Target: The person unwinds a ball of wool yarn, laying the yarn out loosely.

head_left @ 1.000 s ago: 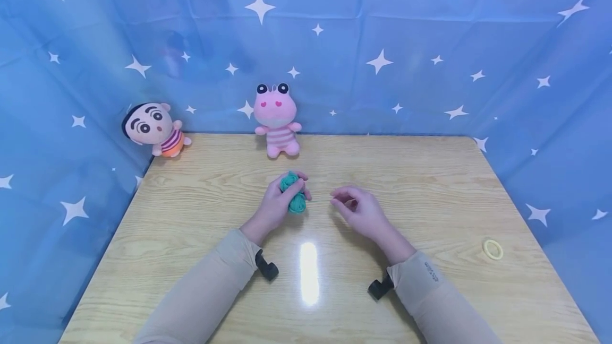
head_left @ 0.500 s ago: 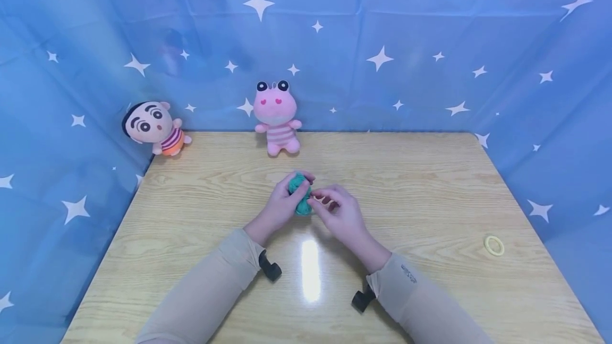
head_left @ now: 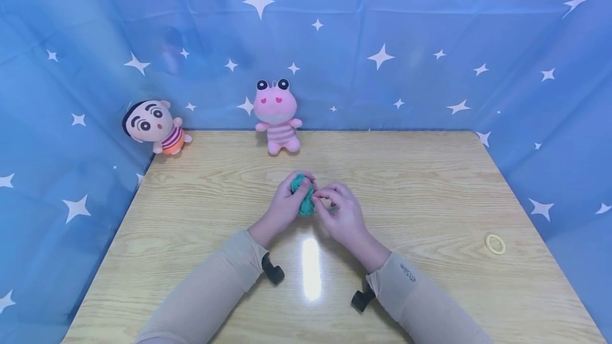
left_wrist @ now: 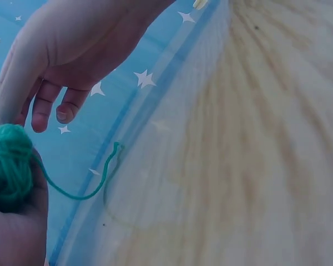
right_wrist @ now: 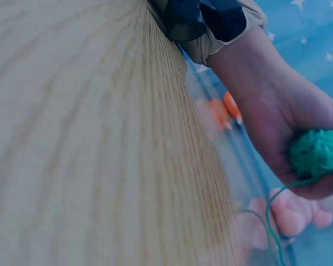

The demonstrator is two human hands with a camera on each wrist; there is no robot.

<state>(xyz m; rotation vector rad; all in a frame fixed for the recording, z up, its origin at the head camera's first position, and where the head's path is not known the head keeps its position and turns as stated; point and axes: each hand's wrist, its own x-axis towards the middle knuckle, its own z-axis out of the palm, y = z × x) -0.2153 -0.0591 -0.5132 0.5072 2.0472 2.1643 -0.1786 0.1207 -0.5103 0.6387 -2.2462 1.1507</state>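
1. Yarn [head_left: 307, 207]: green, strands wound into a two-lobed bundle, just below centre of head view
2. Left hand [head_left: 286, 199] clamped round yarn, thumb across its front
3. Right hand [head_left: 345, 214] at yarn's right edge, thumb and forefinger tips close together; cannot tell whether pinching
4. Loose strand [left_wrist: 73, 197] curves from yarn, lower left of left-wrist view

Head view bright, even. I note one long white glare strip [head_left: 312, 269] on the tabletop [head_left: 406, 185], soft shadow beside the right sleeve [head_left: 425, 296]. Both wrist views dimmer, bluish; tabletop grain smeared and stretched in each, green yarn [right_wrist: 316, 153] slightly soft.
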